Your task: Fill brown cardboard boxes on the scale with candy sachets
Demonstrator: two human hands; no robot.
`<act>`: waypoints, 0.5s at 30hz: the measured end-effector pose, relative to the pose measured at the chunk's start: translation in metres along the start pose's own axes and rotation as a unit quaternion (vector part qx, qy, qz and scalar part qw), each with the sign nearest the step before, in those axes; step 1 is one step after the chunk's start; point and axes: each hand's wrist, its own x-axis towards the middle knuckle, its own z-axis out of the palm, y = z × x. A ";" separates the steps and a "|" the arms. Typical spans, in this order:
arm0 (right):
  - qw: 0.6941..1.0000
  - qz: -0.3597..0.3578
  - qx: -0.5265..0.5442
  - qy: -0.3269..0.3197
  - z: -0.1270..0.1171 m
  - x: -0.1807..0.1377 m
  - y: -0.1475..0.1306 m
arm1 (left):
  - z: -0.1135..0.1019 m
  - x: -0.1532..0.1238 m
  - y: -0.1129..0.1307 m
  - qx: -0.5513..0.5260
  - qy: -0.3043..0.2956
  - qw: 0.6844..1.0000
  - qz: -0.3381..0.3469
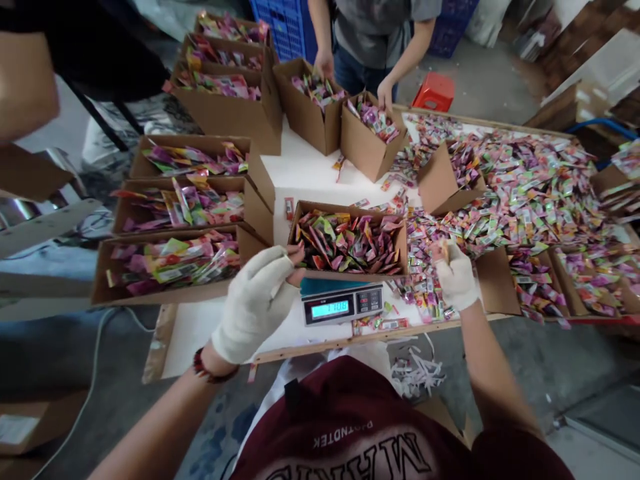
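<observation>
A cardboard box [347, 275] full of small colourful sachets [350, 243] rests on a digital scale [327, 310] with a lit blue display. My left hand [257, 300], in a white glove with bare fingertips, is at the box's left front corner. Its fingers are bent together; what lies between the tips is not clear. My right hand [456, 277], gloved the same way, is closed above loose sachets [423, 267] right of the box. Whatever its fingers hold is too small to make out.
Filled boxes [165, 290] line the table's left side, with others [227, 117] behind. A co-worker [373, 40] across the table has both hands at two boxes [373, 157]. A large sachet heap [540, 180] covers the right. A red stool [434, 92] stands beyond.
</observation>
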 end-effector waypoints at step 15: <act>0.998 0.007 0.056 -0.013 0.043 0.151 0.039 | 0.057 0.037 0.026 0.191 -0.447 0.873 -0.025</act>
